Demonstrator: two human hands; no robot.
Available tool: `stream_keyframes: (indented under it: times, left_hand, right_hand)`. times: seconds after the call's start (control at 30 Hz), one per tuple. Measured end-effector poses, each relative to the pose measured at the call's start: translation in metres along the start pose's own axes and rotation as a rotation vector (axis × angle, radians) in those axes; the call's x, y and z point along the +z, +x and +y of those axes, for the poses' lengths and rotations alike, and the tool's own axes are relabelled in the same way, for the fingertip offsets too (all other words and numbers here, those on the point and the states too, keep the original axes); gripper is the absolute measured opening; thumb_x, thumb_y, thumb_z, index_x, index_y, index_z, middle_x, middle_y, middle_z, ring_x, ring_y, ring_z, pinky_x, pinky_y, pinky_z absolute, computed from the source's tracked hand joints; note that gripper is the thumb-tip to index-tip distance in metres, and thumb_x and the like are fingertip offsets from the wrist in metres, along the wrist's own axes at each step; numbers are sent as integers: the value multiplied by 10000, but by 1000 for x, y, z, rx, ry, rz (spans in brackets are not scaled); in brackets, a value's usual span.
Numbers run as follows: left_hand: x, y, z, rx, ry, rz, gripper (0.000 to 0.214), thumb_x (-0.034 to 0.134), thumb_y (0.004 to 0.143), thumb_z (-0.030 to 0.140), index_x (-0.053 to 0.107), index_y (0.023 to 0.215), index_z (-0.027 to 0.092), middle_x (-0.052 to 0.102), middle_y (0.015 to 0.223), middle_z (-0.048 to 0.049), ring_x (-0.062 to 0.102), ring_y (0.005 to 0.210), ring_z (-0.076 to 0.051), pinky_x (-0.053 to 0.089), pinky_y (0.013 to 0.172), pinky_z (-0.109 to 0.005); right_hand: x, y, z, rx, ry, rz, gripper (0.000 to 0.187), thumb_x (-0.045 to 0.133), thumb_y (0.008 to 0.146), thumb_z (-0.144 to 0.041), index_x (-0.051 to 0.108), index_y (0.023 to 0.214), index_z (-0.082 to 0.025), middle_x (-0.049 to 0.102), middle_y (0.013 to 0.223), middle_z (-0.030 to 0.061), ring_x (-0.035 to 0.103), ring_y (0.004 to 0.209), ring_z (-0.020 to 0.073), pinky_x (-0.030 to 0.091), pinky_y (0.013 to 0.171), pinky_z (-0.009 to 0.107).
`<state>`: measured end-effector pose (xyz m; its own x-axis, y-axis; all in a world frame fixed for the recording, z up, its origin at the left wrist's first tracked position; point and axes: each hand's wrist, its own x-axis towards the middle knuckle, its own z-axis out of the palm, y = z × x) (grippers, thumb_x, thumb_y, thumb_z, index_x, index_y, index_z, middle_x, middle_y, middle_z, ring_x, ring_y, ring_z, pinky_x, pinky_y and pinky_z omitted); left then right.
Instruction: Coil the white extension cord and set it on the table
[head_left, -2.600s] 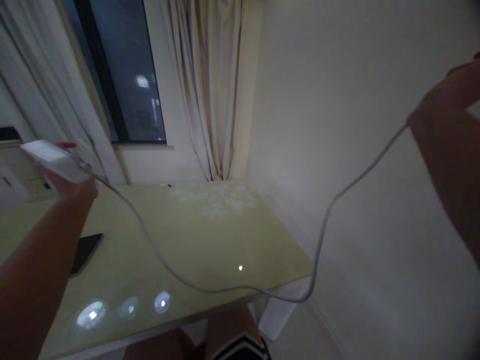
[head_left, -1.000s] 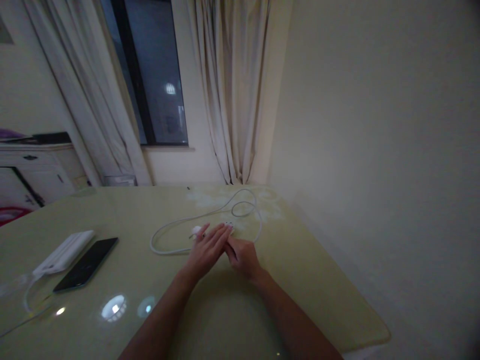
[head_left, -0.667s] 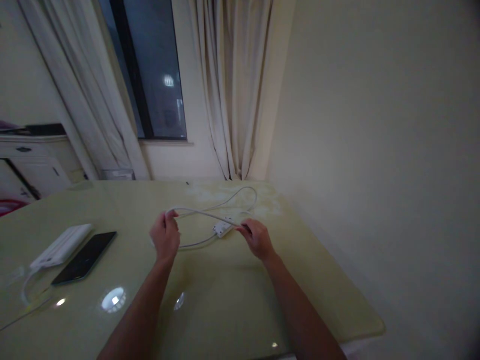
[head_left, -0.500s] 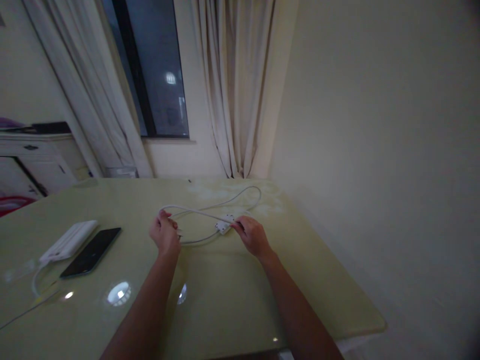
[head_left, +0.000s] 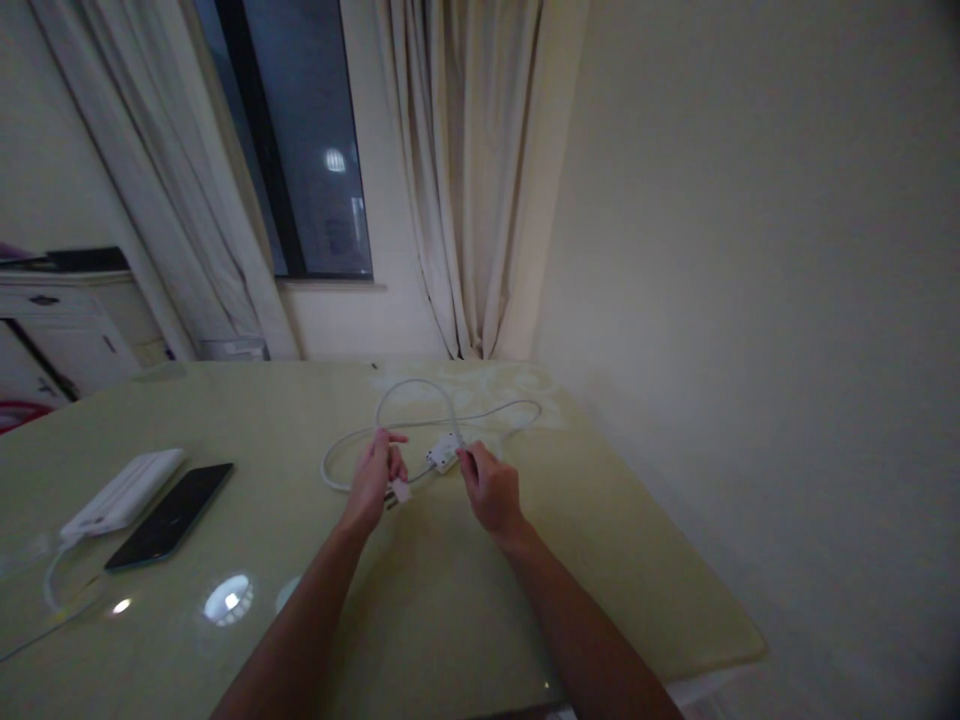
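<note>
My left hand (head_left: 375, 473) is closed around the plug end of a white power cord, its index finger partly extended. The white plug (head_left: 400, 492) pokes out below the fingers with its prongs showing. A pinch of my right hand (head_left: 491, 490) grips the same white cord (head_left: 416, 382), which arches up in a loop between both hands. Just left of the right fingertips, a small white power strip (head_left: 444, 453) rests on the table, with more cord looping behind it and to its left.
On the left of the glossy greenish table (head_left: 637, 590) lie a white power bank (head_left: 124, 490) with a cable (head_left: 51, 580) and a dark phone (head_left: 172, 515). A wall (head_left: 750, 300) borders the right side. Curtains (head_left: 480, 200) and a window stand behind.
My left hand has moved right, closer to my right hand. The cord between them has gone from nearly straight to a raised loop, and the plug now shows more plainly.
</note>
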<state>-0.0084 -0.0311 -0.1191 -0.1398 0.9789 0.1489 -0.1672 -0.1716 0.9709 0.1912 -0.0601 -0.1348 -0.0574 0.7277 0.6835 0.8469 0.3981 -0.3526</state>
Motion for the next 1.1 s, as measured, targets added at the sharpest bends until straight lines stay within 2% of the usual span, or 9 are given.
stream_keyframes:
  times: [0.1, 0.17, 0.33, 0.5, 0.57, 0.63, 0.83, 1.0, 1.1]
  left_hand:
    - [30, -21, -15, -60, 134, -300, 522, 521, 885, 700, 594, 858, 184, 435, 490, 75, 528, 451, -134, 391, 471, -226]
    - [41, -31, -26, -88, 200, -425, 486, 541, 875, 666, 575, 781, 190, 509, 524, 35, 533, 472, -142, 404, 488, -247]
    - [43, -41, -42, -87, 279, -545, 306, 650, 816, 485, 636, 782, 182, 620, 643, -37, 544, 570, -171, 425, 525, -280]
    - [36, -38, -25, -106, 87, -544, 457, 660, 857, 557, 669, 1070, 152, 674, 803, -42, 588, 673, -161, 498, 641, -279]
    - [35, -37, -13, -115, -24, -526, 555, 672, 863, 577, 615, 1255, 188, 709, 933, -57, 625, 728, -160, 525, 706, -284]
    - [35, -38, -4, -97, -91, -519, 575, 720, 842, 539, 605, 1311, 227, 726, 1032, -79, 660, 818, -188, 539, 769, -304]
    - [40, -38, -4, 100, 22, -552, 293, 828, 723, 307, 766, 988, 198, 739, 995, -118, 660, 1016, -297, 507, 943, -390]
    - [40, -35, -20, 218, 68, -256, 269, 767, 800, 452, 742, 871, 194, 707, 991, -101, 624, 1019, -266, 489, 938, -353]
    - [46, -38, -31, 137, -3, -154, 411, 682, 854, 597, 727, 916, 194, 705, 980, -81, 620, 992, -237, 488, 930, -344]
  right_hand:
    - [5, -5, -8, 3, -2, -42, 354, 398, 1092, -403, 615, 905, -193, 707, 765, 29, 631, 636, 141, 293, 578, 251]
    - [7, -6, -12, -17, -8, -71, 330, 422, 1084, -395, 620, 905, -200, 715, 784, 31, 638, 660, 144, 295, 584, 249]
    - [3, -8, -15, -110, 2, -143, 299, 485, 1060, -391, 629, 868, -212, 714, 790, 27, 623, 667, 144, 322, 606, 248]
    - [-3, -6, -13, -104, 135, -58, 225, 503, 1049, -362, 644, 977, -202, 704, 887, 45, 647, 784, 152, 418, 711, 235]
    - [-4, -4, -12, -83, 197, -19, 212, 509, 1044, -363, 638, 1023, -195, 696, 922, 53, 647, 801, 153, 441, 722, 234]
    - [-4, -3, -10, -49, 250, 25, 213, 516, 1039, -370, 629, 1003, -193, 677, 912, 54, 639, 793, 155, 457, 719, 239]
    - [-5, -1, -7, 12, 412, 129, 163, 540, 1011, -317, 612, 921, -201, 611, 907, 57, 607, 825, 170, 503, 729, 264]
    - [-6, -1, -9, -60, 467, 96, 127, 507, 1015, -259, 602, 952, -203, 612, 932, 70, 601, 868, 181, 525, 771, 288]
    - [-6, -1, -10, -185, 469, 66, 105, 516, 1001, -208, 594, 1071, -209, 635, 1036, 97, 608, 993, 201, 539, 853, 320]
